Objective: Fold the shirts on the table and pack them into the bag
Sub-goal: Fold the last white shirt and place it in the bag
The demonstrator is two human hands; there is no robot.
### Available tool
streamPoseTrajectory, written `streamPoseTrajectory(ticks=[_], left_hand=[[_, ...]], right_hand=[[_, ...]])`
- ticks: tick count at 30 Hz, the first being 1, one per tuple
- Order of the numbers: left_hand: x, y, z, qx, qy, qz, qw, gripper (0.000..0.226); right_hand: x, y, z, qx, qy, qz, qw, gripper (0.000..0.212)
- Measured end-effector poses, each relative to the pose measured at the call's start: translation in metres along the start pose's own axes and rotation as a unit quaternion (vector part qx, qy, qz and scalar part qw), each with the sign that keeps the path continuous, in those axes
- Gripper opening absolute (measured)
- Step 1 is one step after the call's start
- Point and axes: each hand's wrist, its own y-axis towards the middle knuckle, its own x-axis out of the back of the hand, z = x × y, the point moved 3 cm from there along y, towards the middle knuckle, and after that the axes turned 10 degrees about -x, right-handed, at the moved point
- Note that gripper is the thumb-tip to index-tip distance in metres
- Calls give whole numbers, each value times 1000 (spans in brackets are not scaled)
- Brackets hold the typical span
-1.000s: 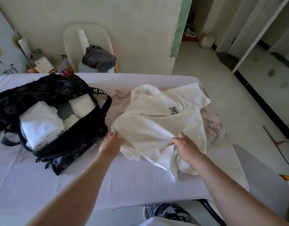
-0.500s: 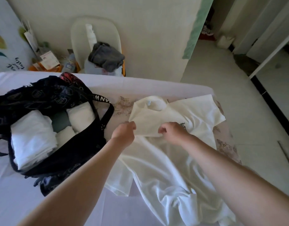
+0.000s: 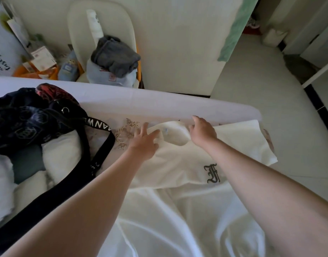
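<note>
1. Shirt [image 3: 178,164] is spread on table [image 3: 159,106] beside bag [image 3: 30,123], collar at far edge, lower half rumpled.
2. Left hand [image 3: 144,143] is laid flat with fingers splayed. Right hand [image 3: 203,132] is set on collar; grasp cannot be told.
3. Risk: creases could be folded in if rumples are left unsmoothed.

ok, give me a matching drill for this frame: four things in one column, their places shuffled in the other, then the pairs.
1 shirt
2 bag
3 grey garment
4 right hand

a on the chair behind the table
b left end of the table, folded whites inside
c on the shirt's collar
d spread out, right of the bag

Pairs: 1-d, 2-b, 3-a, 4-c.
</note>
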Motion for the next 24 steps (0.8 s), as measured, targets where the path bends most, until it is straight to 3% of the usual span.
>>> streamPoseTrajectory(ticks=[3, 6, 7, 13, 16, 20, 24], left_hand=[[-7, 11, 15, 20, -53, -44, 997, 27], [-6, 6, 25, 9, -132, -118, 984, 11], [-1, 0, 25, 8, -148, -133, 980, 12], [50, -49, 17, 52, -279, -254, 925, 17], [87, -71, 8, 50, -331, -264, 905, 16], [153, -103, -18, -29, -357, -283, 890, 12], [226, -150, -45, -150, -293, -313, 891, 2]], right_hand=[[-10, 16, -3, -40, -15, 71, 997, 54], [-17, 16, -5, -41, 53, 110, 992, 8], [-15, 13, -6, -38, 77, 98, 991, 4], [53, -26, 1, -46, 234, -106, 965, 9], [106, -55, 6, -24, 282, -157, 946, 14], [179, -108, 16, 23, 286, -182, 940, 25], [248, -164, 19, 33, 248, -206, 946, 38]])
